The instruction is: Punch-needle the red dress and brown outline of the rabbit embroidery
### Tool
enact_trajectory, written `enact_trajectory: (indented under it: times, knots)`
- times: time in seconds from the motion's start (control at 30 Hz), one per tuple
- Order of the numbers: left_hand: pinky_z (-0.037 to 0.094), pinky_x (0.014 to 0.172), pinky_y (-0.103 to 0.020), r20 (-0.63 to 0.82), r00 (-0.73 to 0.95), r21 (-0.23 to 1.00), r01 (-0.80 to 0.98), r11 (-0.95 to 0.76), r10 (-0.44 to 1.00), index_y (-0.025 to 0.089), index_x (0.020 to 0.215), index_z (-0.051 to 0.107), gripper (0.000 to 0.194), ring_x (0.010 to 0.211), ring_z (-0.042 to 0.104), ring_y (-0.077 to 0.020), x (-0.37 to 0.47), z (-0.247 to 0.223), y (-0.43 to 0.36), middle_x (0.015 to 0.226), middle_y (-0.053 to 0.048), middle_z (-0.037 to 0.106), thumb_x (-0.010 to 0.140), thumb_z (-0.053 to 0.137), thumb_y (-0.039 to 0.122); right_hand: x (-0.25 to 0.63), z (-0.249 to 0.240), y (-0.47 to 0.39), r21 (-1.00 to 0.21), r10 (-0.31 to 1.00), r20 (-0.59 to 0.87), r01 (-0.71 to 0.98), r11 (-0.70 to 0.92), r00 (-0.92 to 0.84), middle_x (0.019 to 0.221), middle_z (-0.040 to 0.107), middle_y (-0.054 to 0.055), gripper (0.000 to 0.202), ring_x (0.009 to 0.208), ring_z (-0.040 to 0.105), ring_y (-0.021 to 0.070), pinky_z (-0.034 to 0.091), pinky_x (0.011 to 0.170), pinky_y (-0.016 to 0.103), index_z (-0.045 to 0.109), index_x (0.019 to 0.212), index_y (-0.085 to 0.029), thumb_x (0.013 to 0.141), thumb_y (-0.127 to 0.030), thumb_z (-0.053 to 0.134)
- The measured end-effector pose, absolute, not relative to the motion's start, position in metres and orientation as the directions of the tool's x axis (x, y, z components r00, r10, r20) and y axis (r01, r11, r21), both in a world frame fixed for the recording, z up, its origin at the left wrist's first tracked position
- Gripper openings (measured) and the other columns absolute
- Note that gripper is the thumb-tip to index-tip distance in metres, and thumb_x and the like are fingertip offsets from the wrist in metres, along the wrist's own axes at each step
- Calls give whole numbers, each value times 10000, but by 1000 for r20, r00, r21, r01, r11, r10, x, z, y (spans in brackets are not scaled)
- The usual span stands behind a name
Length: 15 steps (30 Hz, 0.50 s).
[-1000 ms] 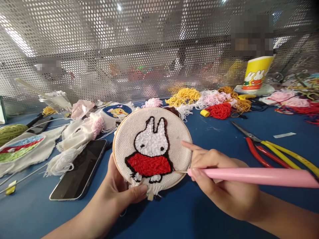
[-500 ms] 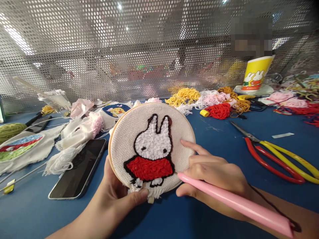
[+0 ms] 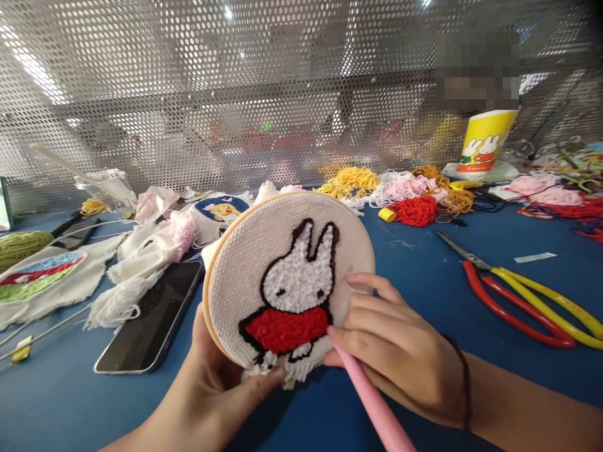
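Note:
My left hand grips the lower left rim of a round embroidery hoop, its thumb on the front near the frayed cloth edge. Stretched in the hoop is cream cloth with a white rabbit in a red top, outlined in black yarn. In my right hand is a pink punch needle, its tip end close to the right side of the red part. That hand's fingers hide the needle's point. One of its fingers rests on the cloth to the right. A dark strand crosses the right wrist.
A dark phone lies left of the hoop, beside worked cloth pieces and white yarn. Red-and-yellow-handled scissors lie to the right. Yarn bundles and a yellow cup stand before a perforated metal panel.
The hoop has turned and tilted, its rabbit shifting slightly right and leaning. The pink punch needle has swung steeper, its back end moving left and down. My right hand has moved slightly left.

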<state>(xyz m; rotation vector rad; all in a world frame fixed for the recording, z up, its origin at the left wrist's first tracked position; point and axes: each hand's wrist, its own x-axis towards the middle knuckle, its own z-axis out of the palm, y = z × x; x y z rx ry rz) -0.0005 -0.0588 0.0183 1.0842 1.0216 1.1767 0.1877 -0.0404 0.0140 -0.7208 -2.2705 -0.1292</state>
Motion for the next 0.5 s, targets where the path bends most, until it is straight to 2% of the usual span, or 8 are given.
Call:
enact_trajectory:
  times: [0.1, 0.23, 0.37, 0.43, 0.5]
  knots:
    - [464, 800, -171, -7, 111, 981, -191, 28, 994, 397, 1230, 171, 886, 1022, 504, -158, 2, 20, -56, 1090, 60, 562, 573, 675, 81, 186, 16, -41, -138, 466, 687, 530, 837, -557, 510, 499, -3, 133, 533, 443, 93, 370, 876, 391, 536, 609, -118, 738, -105, 506]
    - [480, 723, -139, -22, 134, 980, -194, 48, 991, 400, 1232, 190, 880, 1042, 482, -170, 1, 23, -50, 1132, 48, 534, 571, 673, 74, 188, 20, -42, -302, 529, 726, 487, 820, -440, 525, 502, -27, 84, 507, 459, 74, 405, 878, 376, 489, 648, -143, 705, -85, 512]
    - [507, 539, -163, -151, 155, 969, -171, 177, 976, 396, 1245, 163, 894, 812, 583, -173, -2, 24, -48, 1086, -2, 552, 577, 677, 100, 191, 24, -45, -481, 612, 736, 412, 774, -290, 483, 400, -72, 148, 443, 389, 46, 455, 844, 380, 435, 606, -173, 694, -90, 520]
    - [501, 508, -167, -185, 162, 962, -171, 212, 969, 405, 1242, 158, 888, 721, 590, -147, -4, 25, -48, 1043, -5, 565, 584, 675, 106, 192, 25, -46, -505, 622, 733, 394, 768, -274, 492, 397, -72, 157, 440, 381, 42, 472, 821, 388, 427, 602, -175, 699, -77, 502]
    - [502, 528, -176, -191, 166, 959, -179, 220, 967, 418, 1231, 169, 876, 715, 586, -139, -5, 25, -48, 1010, 5, 571, 586, 673, 106, 191, 26, -47, -515, 627, 736, 388, 764, -256, 496, 403, -70, 166, 446, 390, 41, 482, 806, 395, 416, 601, -175, 699, -53, 472]
